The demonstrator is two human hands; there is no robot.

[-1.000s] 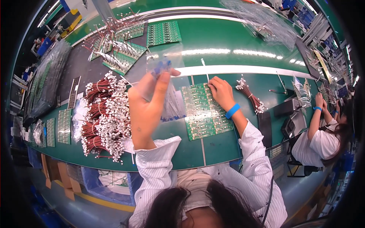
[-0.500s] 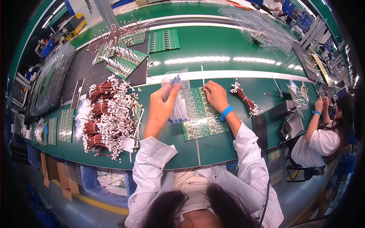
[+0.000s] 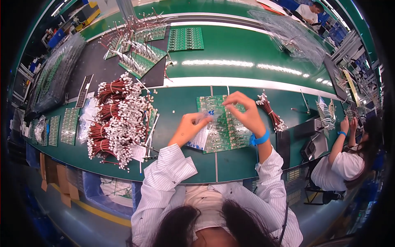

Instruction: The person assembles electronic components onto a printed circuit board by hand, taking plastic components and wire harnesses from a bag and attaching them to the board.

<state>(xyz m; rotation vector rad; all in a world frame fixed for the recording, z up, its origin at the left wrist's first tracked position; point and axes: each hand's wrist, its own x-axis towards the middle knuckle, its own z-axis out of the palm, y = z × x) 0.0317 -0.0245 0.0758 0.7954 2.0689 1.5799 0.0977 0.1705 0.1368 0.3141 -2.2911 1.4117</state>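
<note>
My left hand is closed on a clear plastic bag of thin white pieces with blue ends. The bag lies slanted over the left edge of a green circuit board panel, which rests flat on the green table in front of me. Above the panel's upper right part is my right hand, wearing a blue wristband. Its thumb and forefinger come together in a pinch, and whatever may be between the tips is too small to make out.
Bundles of brown wires with white connectors are heaped at the left. Another wire bundle lies right of the panel, near a grey box. Wired boards and a bare panel sit beyond. A co-worker sits at the right.
My left hand has come down with the bag, which was held more upright before. My right hand has drawn slightly toward me, off the panel's upper edge. The whole view has shifted a little.
</note>
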